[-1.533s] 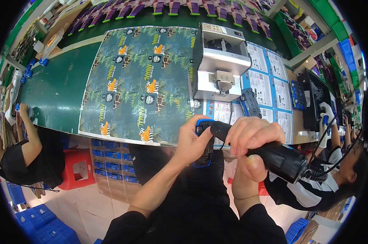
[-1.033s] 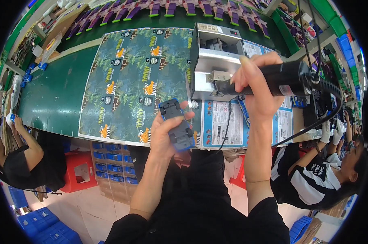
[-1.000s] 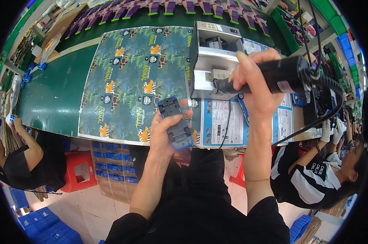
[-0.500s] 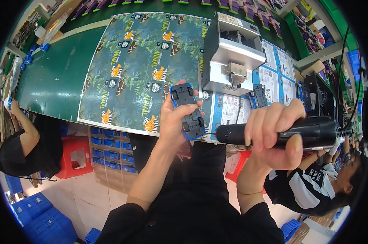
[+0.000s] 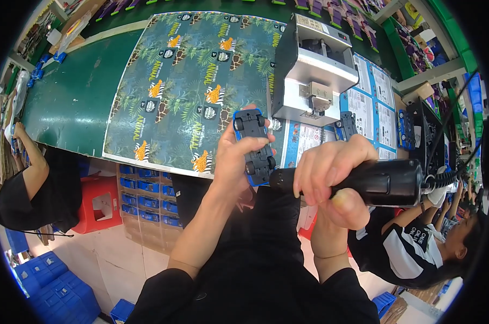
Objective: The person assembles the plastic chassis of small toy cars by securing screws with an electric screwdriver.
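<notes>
A blue toy car (image 5: 251, 127) lies upside down in my left hand (image 5: 234, 156), its black underside and wheels facing up. My left thumb presses across the middle of that underside, with the fingers curled round the far side. My right hand (image 5: 331, 175) is wrapped round a black electric screwdriver (image 5: 382, 182), held level. The nose of the screwdriver is against or very near the lower end of the car's underside; its bit is not visible. Beyond my hands stands a silver metal machine (image 5: 315, 75) on the table.
Printed animal sheets (image 5: 193, 92) cover the green table (image 5: 77, 92). Another toy car (image 5: 346, 127) sits by the machine, and one more (image 5: 405, 129) lies beside a black bin (image 5: 430, 135). A coiled cable (image 5: 444, 181) trails from the screwdriver. Co-workers sit at both sides.
The screwdriver has moved left to the toy car, and its thin bit, visible before, no longer shows. The car has shifted slightly right and turned more upright in my left hand.
</notes>
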{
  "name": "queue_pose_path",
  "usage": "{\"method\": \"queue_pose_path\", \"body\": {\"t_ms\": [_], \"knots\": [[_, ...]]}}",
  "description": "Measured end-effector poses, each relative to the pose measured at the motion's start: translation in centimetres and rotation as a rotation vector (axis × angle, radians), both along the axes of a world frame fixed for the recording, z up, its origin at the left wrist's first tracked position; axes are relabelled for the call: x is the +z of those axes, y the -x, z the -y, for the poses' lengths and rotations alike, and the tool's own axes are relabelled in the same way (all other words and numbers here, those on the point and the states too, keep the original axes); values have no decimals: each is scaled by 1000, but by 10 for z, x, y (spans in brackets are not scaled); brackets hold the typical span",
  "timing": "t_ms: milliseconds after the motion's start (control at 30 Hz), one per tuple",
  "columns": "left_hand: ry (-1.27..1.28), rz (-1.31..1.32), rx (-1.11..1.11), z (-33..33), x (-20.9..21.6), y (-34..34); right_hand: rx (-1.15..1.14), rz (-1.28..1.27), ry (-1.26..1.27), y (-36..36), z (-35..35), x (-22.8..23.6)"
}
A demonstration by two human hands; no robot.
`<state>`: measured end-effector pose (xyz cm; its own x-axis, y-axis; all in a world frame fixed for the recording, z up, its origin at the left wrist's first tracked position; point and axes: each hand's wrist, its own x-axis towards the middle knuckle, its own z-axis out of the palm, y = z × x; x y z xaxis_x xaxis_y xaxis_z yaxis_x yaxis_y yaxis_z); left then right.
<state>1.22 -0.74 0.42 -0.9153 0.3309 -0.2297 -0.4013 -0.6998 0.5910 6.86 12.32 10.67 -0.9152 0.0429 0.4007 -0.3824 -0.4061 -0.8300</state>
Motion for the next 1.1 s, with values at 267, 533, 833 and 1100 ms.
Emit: {"method": "queue_pose_path", "body": {"t_ms": [267, 533, 833, 1100], "knots": [[-29, 72, -66, 2, -2, 5, 181, -121, 43, 13, -1, -7], [-35, 85, -46, 2, -1, 5, 152, -106, 41, 14, -2, -7], [-17, 56, -59, 2, -6, -1, 115, -98, 35, -3, 0, -5], [544, -506, -174, 17, 21, 27, 53, -283, 1, -35, -48, -10]]}}
